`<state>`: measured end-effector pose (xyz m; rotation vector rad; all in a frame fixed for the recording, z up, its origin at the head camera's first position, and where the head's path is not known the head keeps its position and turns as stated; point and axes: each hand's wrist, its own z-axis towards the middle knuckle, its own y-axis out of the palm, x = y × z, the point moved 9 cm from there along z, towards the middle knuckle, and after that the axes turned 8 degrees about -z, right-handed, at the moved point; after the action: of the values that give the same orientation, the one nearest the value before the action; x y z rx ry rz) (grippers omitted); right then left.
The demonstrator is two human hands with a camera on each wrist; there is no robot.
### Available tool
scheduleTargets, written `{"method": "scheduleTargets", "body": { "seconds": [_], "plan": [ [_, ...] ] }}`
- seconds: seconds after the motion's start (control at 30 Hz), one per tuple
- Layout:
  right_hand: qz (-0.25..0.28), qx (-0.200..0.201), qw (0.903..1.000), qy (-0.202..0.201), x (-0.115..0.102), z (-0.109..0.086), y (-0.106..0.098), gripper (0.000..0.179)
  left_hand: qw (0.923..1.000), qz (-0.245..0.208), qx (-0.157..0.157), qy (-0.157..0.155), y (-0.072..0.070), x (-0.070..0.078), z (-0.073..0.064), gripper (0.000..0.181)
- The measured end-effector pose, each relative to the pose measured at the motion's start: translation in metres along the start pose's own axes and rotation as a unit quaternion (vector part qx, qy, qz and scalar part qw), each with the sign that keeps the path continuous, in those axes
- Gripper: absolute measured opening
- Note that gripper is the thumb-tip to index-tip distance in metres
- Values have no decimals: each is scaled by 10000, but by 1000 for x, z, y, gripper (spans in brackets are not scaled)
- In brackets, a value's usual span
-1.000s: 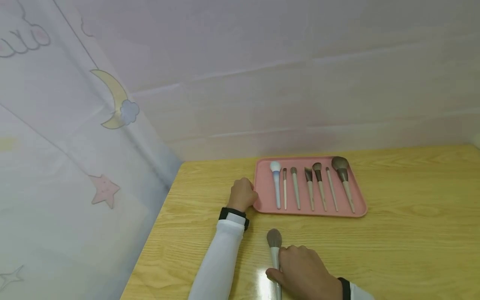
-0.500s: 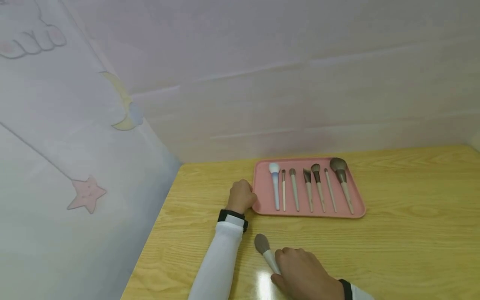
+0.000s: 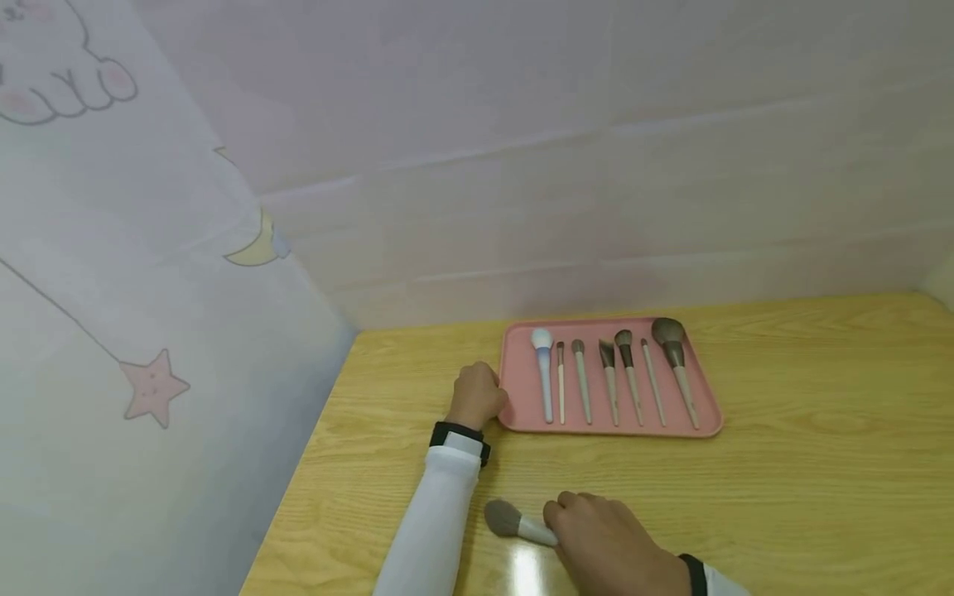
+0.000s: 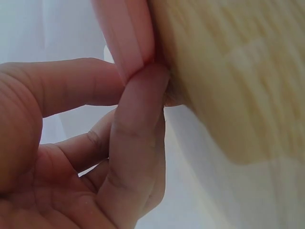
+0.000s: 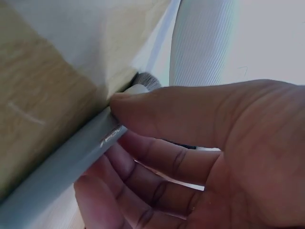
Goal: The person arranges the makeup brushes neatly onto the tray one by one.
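Observation:
My left hand (image 3: 477, 396) pinches the left rim of a pink tray (image 3: 517, 372); in the left wrist view thumb and finger close on the tray's edge (image 4: 128, 38). Several makeup brushes lie side by side on the tray, from a white-tipped brush (image 3: 545, 372) at the left to a big dark powder brush (image 3: 674, 364) at the right. In front of the tray my right hand (image 3: 611, 538) grips another makeup brush (image 3: 503, 518) with a grey-brown head pointing left. The right wrist view shows thumb and fingers round its pale grey handle (image 5: 62, 162).
Everything is on a light wooden table (image 3: 820, 463). A pale fabric backdrop (image 3: 477, 165) stands behind it and along the left side, printed with a pink star (image 3: 155, 389) and a yellow moon (image 3: 257, 247).
The brush in my right hand has swung from pointing away toward the tray to pointing left. My left hand keeps its hold on the tray rim. The head view has shifted slightly.

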<state>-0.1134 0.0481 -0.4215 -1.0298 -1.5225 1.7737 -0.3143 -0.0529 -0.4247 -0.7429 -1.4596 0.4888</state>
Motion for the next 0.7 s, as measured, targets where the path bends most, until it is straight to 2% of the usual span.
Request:
{"method": "scheduleTargets", "body": {
  "seconds": [0.2, 0.37, 0.57, 0.7],
  "plan": [
    [-30, -129, 9999, -96, 2, 0, 0, 15, 10000, -20, -27, -60, 1, -1, -1, 50],
    [-56, -171, 9998, 2, 5, 1, -1, 14, 10000, -2, -5, -60, 0, -1, -1, 49],
    [192, -100, 9997, -90, 4, 1, -1, 25, 10000, 6, 13, -27, -1, 1, -2, 49],
    [193, -102, 9997, -121, 4, 0, 0, 45, 10000, -37, 9, -24, -1, 1, -1, 49]
  ]
}}
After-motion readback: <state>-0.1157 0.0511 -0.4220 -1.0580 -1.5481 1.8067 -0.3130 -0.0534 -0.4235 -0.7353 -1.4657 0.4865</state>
